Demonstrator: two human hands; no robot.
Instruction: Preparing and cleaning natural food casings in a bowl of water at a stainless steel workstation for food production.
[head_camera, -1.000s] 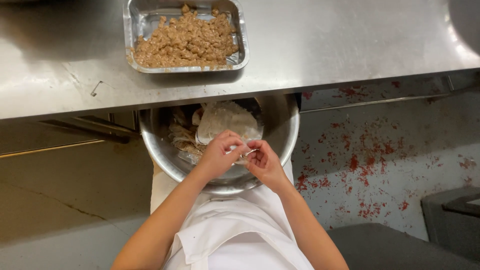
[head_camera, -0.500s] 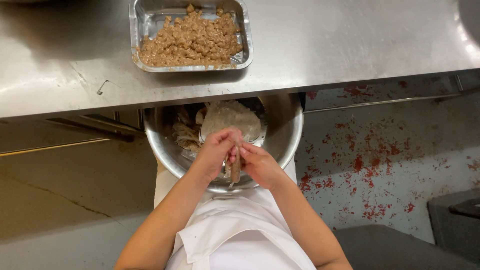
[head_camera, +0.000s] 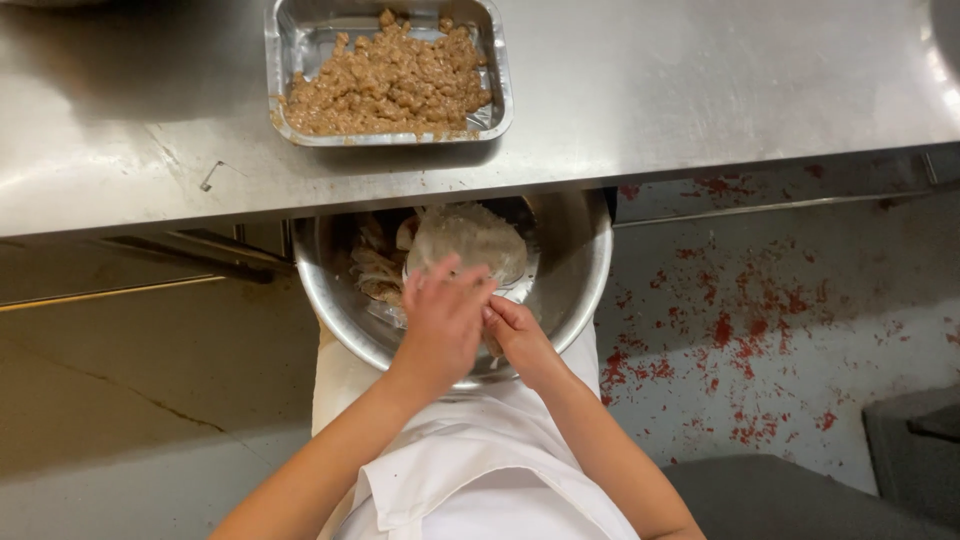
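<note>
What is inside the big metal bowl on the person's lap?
The metal bowl holds a pale round sheet and crumpled pale scraps. The left hand and right hand cover the near part, and the table edge hides the far rim.

Stainless steel table (head_camera: 700, 90) spanning the upper field. On it, toward 12 o'clock, a rectangular foil tray (head_camera: 500, 100) of brown minced filling (head_camera: 390, 75); bare steel at 3 o'clock.
</note>
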